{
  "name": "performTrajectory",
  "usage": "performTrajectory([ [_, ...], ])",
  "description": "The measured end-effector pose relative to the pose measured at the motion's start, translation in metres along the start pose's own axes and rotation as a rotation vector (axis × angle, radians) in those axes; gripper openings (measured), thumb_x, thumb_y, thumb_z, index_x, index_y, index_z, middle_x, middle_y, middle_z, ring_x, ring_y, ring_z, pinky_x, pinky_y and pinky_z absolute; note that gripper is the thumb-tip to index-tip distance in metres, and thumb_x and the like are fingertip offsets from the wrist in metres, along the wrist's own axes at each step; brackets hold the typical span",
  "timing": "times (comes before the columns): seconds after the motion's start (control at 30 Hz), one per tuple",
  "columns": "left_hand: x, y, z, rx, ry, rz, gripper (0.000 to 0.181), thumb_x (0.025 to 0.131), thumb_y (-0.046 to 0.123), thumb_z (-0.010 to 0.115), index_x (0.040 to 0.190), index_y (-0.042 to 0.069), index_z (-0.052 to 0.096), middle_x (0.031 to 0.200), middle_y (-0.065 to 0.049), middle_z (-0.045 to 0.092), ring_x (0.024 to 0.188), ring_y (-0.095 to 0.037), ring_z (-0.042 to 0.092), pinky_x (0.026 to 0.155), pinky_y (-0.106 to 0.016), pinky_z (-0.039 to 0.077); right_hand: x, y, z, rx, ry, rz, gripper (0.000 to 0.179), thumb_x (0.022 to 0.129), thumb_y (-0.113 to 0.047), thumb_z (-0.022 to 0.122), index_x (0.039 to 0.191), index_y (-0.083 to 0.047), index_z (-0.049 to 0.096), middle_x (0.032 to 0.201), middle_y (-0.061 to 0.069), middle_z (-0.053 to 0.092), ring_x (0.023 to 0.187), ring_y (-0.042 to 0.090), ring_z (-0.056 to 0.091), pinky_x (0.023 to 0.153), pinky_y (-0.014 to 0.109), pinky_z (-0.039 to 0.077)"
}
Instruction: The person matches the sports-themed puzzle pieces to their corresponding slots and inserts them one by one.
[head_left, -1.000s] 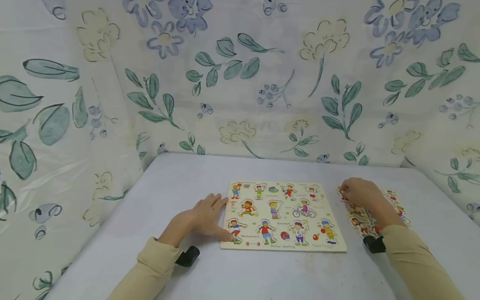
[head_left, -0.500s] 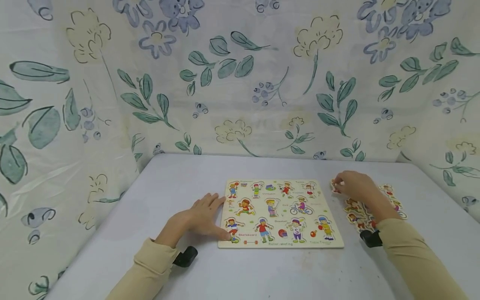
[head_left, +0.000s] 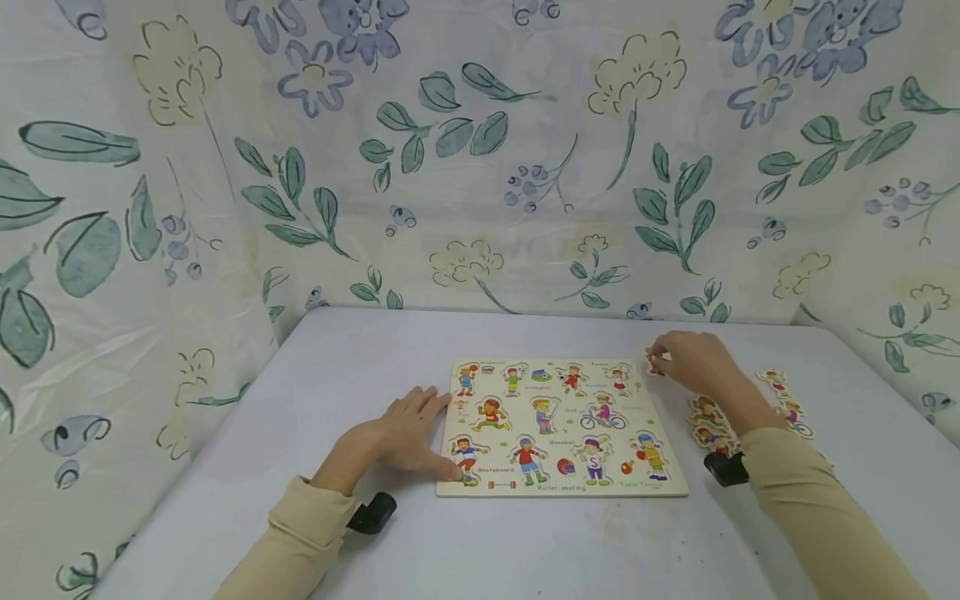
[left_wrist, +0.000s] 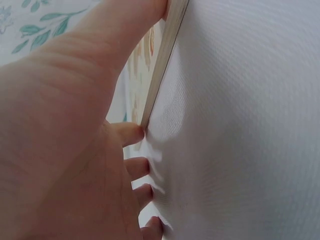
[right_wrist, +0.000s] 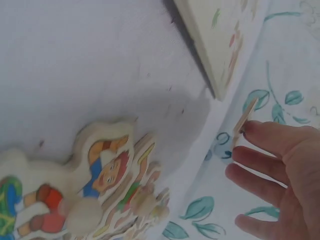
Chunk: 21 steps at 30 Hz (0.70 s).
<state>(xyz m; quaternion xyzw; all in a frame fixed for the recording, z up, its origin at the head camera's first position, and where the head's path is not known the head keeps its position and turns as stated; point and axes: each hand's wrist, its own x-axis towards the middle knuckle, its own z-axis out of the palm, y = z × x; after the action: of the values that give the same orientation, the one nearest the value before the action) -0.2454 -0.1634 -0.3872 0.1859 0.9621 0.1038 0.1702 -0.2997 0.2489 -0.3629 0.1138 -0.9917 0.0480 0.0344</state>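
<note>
A pale wooden puzzle board [head_left: 517,427] printed with children doing sports lies flat on the table. At its left side my left hand [head_left: 405,435] spreads its fingers, the thumb resting on the near left corner. In the left wrist view the other fingertips touch the table by the board's edge [left_wrist: 161,70]. My right hand [head_left: 701,367] pinches a small wooden puzzle piece [head_left: 652,363] beside the far right corner of the board. The right wrist view shows that piece [right_wrist: 244,120] edge-on between thumb and fingers, its picture hidden.
Right of the board, loose knobbed puzzle pieces [head_left: 708,423] lie in a cluster, partly hidden by my right forearm. More pieces [head_left: 785,402] lie farther right. A floral curtain [head_left: 525,208] stands behind the white table [head_left: 585,550] and along both sides.
My right hand has moved left, away from the loose pieces to the board's far right corner, carrying the pinched piece. The left hand stays at the board. The head view has shifted slightly.
</note>
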Motion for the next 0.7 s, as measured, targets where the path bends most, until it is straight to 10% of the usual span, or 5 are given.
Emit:
performTrajectory([
  [0.7,-0.005,0.0,-0.006,-0.051,-0.01,0.026,0.11,0.076,0.06,0.076,0.156,0.005,0.025,0.162,-0.021,0.017,0.15,-0.043,0.011,0.119,-0.061,0.017,0.017,-0.046,0.011,0.007,0.034,-0.092,0.023,0.096,-0.02,0.065,0.113,-0.005,0.072,0.113,0.012,0.072,0.108,0.034,0.065,0.098,0.056,0.046],
])
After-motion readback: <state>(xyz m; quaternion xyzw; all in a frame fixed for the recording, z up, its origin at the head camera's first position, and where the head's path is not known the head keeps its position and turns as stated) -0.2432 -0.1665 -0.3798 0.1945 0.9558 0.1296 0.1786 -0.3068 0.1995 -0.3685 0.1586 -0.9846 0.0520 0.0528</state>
